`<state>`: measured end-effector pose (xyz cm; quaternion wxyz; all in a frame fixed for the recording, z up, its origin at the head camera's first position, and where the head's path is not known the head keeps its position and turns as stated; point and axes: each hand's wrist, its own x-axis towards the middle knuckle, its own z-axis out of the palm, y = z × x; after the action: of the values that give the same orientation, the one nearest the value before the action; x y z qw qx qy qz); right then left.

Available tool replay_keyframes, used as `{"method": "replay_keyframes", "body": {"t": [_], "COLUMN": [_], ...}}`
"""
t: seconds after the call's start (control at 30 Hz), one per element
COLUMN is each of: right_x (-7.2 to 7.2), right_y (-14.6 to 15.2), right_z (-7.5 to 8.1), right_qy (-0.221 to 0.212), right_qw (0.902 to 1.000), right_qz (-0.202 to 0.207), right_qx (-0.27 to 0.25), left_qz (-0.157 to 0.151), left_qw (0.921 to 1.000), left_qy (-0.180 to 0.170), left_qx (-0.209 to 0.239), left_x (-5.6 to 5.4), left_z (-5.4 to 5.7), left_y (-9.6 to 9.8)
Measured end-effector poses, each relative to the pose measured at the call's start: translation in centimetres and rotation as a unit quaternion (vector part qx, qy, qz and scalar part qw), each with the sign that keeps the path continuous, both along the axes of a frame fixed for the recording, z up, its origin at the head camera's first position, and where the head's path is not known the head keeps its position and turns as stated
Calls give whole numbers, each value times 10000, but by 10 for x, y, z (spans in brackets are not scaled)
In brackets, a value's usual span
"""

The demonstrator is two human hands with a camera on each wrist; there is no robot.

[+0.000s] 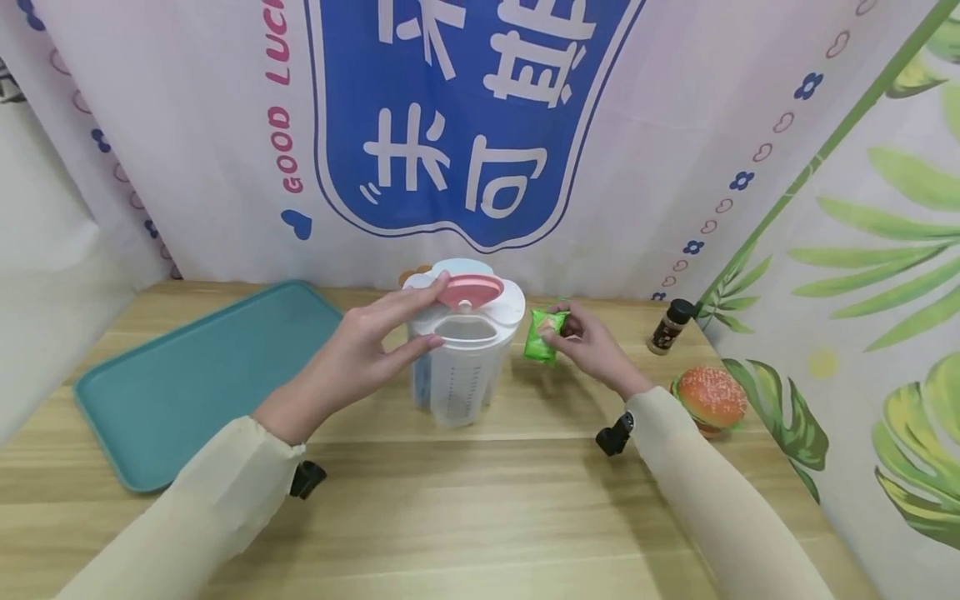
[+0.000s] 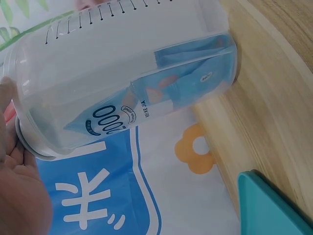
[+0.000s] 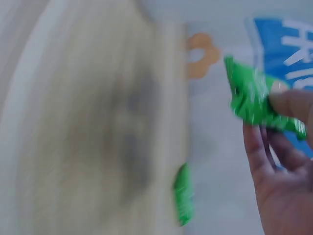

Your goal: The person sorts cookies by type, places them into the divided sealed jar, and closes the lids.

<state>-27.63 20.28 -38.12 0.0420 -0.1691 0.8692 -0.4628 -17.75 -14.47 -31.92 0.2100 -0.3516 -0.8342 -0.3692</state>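
A clear plastic storage container (image 1: 459, 387) with compartments stands at the table's middle, a measuring scale on its side. On its white lid (image 1: 512, 307) a pink flip cap (image 1: 471, 289) is raised above an uncovered opening. My left hand (image 1: 360, 346) grips the lid from the left, fingers by the pink cap and thumb at the opening's near edge. Blue packets (image 2: 183, 85) lie inside one compartment. Just right of the container, my right hand (image 1: 592, 343) pinches a small green snack packet (image 1: 542, 335) between thumb and fingers. Another green packet (image 3: 184, 196) lies beyond it, near the backdrop.
A teal tray (image 1: 202, 375) lies on the left of the wooden table (image 1: 465, 517). At the right stand a black-capped seasoning jar (image 1: 670, 327) and a toy-like hamburger (image 1: 711, 398), the latter beside my right sleeve. A printed cloth (image 1: 622, 208) hangs along the back edge.
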Motion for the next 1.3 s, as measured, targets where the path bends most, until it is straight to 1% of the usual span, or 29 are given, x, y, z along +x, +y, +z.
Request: {"method": "replay_keyframes", "body": {"t": [0.03,0.1,0.2,0.33,0.4,0.5,0.57,0.63,0.73,0.83,0.93,1.17,1.3], "right_x": [2,7,13,24,30,41,48,56,67,75,79,83,83], "right_y": [-1,-5,-11,-21,-26,-35,-42,-49,-60,-70,-77,-85,-88], "right_z": [4,15,36,65,76,92,100,107,113,114,111,100,97], "right_qy": [95,454,1030,1703,2050,2561,2877,3107,3269,3273,3220,3040,2925], "right_qw": [9999,9985,9915,9722,9605,9418,9305,9196,9112,9110,9165,9319,9349], "right_qz": [-73,-241,-468,-635,-610,-282,19,361,836,1242,1509,1722,1884], "right_qx": [-62,-212,-647,-1480,-1782,-2161,-2268,-2376,-2361,-2182,-1832,-978,-696], "left_qz": [-9,-29,-28,29,66,85,63,33,19,27,20,16,8], "left_qw": [10000,10000,10000,10000,9999,9999,9999,9999,9999,9999,9998,9998,9998], "left_qy": [-24,-34,-11,-37,-69,-101,-94,-90,-94,-126,-152,-219,-163], "left_qx": [-9,10,42,73,74,72,87,96,99,91,87,21,62], "left_x": [0,0,-1,0,0,0,0,0,-1,-1,-1,1,1], "left_z": [-1,-2,-1,0,1,0,0,0,0,0,-1,0,0], "left_y": [0,0,1,0,0,-1,-1,-1,0,1,0,1,1]}}
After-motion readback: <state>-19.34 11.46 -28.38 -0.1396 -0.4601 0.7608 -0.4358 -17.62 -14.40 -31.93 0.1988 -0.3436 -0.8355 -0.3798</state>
